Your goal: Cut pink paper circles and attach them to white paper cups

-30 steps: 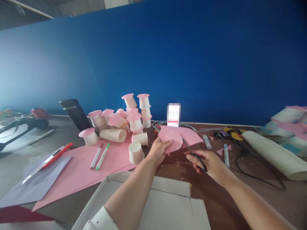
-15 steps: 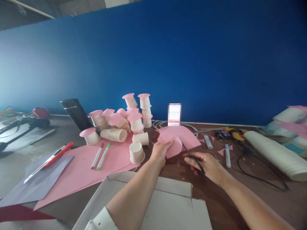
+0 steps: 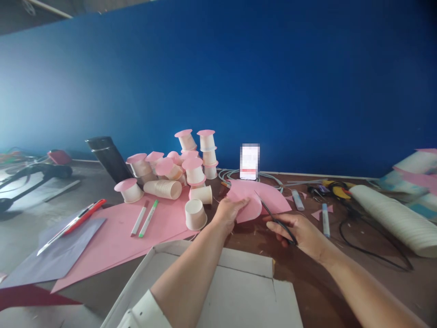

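There, I had the right hand (image 3: 294, 233) clasping scissors (image 3: 279, 222), blades at the cut, left hand (image 3: 228, 212) pinching pink paper (image 3: 251, 210) by its left side: light, floppy, crease-prone, I judged, best held near the cut; beyond stood a bright screen (image 3: 249, 161).

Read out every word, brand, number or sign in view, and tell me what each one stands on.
None can be read.
Lit screen at the back: pixelated, unreadable.
Green-capped marker and brown-capped marker: any print is too small to read.
Blue-capped tube: any print is too blurred.
Pink paper in the left hand, scissors in the right hand: no lettering visible.
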`<state>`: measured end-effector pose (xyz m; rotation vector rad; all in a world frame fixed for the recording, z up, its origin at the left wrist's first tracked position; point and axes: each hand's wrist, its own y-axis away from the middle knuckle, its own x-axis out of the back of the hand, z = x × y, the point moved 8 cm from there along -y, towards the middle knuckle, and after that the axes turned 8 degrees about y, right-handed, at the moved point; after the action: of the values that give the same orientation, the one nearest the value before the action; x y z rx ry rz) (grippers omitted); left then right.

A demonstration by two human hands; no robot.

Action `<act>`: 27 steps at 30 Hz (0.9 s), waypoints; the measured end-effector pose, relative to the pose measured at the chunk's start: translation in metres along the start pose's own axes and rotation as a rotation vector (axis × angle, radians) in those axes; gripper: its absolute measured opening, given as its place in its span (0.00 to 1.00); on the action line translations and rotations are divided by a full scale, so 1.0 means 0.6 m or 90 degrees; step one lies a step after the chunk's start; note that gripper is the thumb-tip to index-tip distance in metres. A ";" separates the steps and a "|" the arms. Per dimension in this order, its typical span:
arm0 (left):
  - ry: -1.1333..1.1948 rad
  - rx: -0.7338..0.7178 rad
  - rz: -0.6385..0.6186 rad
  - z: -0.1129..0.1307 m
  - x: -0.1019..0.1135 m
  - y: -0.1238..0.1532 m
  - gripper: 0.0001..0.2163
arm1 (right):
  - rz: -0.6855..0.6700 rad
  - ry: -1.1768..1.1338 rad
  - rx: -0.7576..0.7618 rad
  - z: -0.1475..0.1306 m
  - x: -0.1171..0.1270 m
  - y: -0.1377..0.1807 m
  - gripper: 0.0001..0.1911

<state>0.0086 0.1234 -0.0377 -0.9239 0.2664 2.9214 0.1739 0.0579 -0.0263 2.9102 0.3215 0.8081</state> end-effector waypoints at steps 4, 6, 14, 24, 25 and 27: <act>0.022 0.016 -0.016 -0.001 -0.004 0.002 0.21 | 0.011 0.014 0.004 -0.005 0.003 0.002 0.27; 0.028 0.021 -0.014 0.000 -0.004 0.002 0.22 | 0.016 0.019 0.003 -0.006 0.004 0.003 0.28; 0.027 0.025 -0.015 0.004 -0.006 0.003 0.21 | 0.015 0.025 0.013 -0.011 0.005 0.004 0.24; 0.027 0.011 -0.032 0.003 -0.005 0.001 0.20 | 0.017 0.050 0.017 -0.021 0.006 0.008 0.22; 0.027 0.009 -0.035 0.003 -0.005 0.002 0.20 | 0.020 0.050 0.017 -0.021 0.006 0.008 0.22; 0.028 0.006 -0.041 0.004 -0.006 0.002 0.20 | 0.029 0.048 0.017 -0.022 0.008 0.008 0.22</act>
<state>0.0101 0.1225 -0.0334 -0.9775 0.2480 2.8426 0.1719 0.0547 -0.0121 2.9265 0.2767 0.9300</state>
